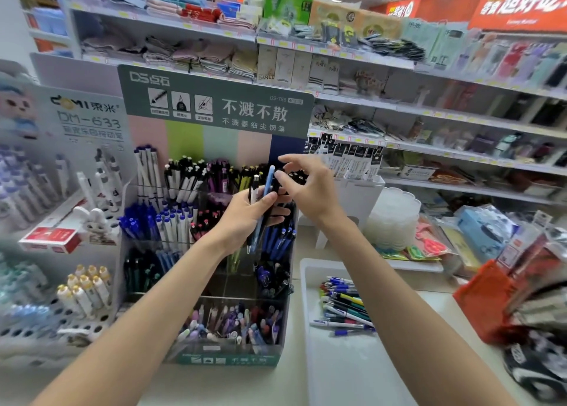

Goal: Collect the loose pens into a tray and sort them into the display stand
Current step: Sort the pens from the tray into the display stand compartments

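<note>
A shop counter with stocked shelves point(399, 111) running across the far side. At centre stands the display stand point(214, 135), a tiered rack with a green header card and clear compartments. Most compartments hold upright pens grouped by colour: white and black at the far rows, blue in the middle, pastel ones nearest me. One or two middle compartments look thinly filled.

Just right of the stand, on the near counter, lies the white tray point(352, 372). A heap of loose pens point(343, 309) lies at its far end, with mixed blue, white, green and yellow barrels. The near half of the tray is bare.

My left hand point(245, 218) is raised in front of the stand's upper rows, fingers curled round a small bundle of pens point(260, 209) held upright. A light blue pen point(268, 187) stands tallest in it.

My right hand point(310, 187) is close beside it, thumb and forefinger reaching to the tops of the bundle. I cannot tell whether they have hold of a pen.

My reading is that gathering looks done and sorting is under way. The bundle and the tray's heap remain to be placed.
</note>
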